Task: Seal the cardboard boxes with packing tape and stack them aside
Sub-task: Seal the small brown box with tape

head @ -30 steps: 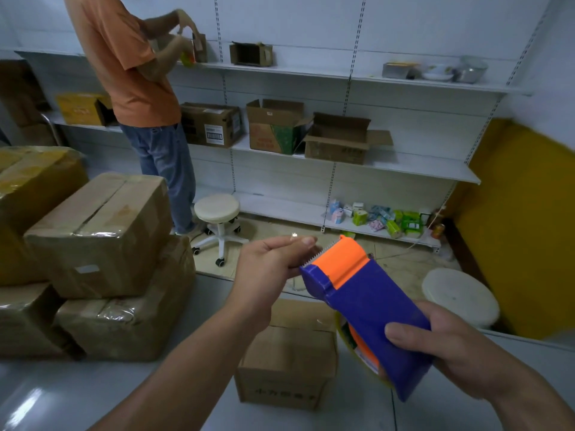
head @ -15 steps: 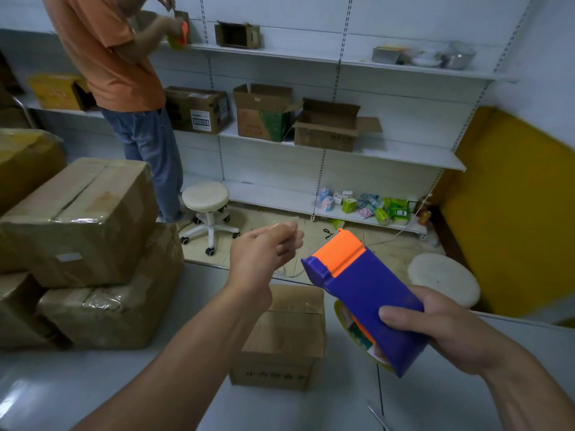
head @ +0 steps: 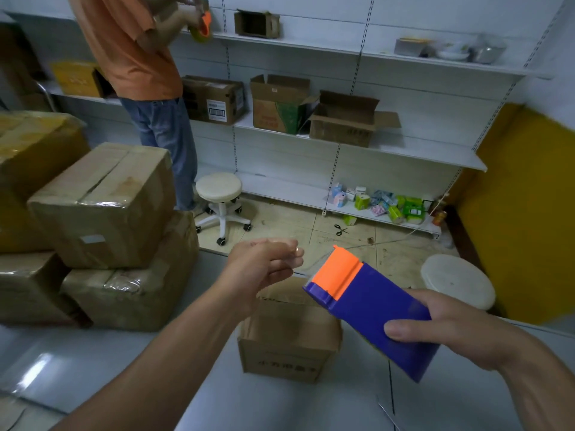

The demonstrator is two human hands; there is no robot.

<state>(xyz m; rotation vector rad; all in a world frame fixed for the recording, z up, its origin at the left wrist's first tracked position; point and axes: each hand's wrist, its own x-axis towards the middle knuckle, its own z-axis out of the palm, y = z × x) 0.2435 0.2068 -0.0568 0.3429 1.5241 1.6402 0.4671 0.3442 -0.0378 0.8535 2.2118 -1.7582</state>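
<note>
Left hand [head: 264, 265]: fingertips pinching tape [head: 311, 267], pulled farther from dispenser [head: 373, 309] than before. Right hand [head: 451, 334]: fingers wrapped round dispenser, as before.

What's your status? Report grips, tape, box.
Left grip pinches tape end, stretched from dispenser. Right grip holds dispenser. Small box on table beneath. Sealed stack left, clear of it.

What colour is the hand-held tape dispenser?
The tape dispenser is blue with an orange top; head view.
</note>
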